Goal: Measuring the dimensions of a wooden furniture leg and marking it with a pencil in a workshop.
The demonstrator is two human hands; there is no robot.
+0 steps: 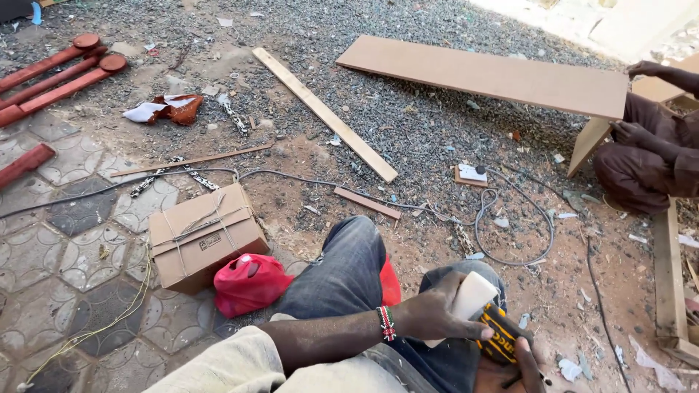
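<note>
The person sits on the ground with knees bent, in dark jeans. The left hand [437, 314] reaches across the lap and is closed around a pale, cream-coloured block [470, 297], gripping it from above so that its upper end sticks out past the fingers. The right hand [520, 364] lies below it at the bottom edge of the view, palm up, with its fingers curled under a black-and-yellow tool [499, 332] that rests in it; the block touches the top of this tool. A beaded bracelet [386, 323] circles the left wrist.

Just left of the knees sits a red cloth bag [247, 282], touching a cardboard box [205, 234] tied with string. A grey cable [510, 218] winds across the dirt to a small white socket on a wooden square [471, 174]. Farther off lie a long narrow wooden strip [324, 113] and a wide brown board [495, 75], one end of which is propped up. At the right edge another person [648, 149] in brown clothes crouches, hands on the board's end. Red metal poles [62, 73] lie at the upper left, with paving tiles [73, 255] below them.
</note>
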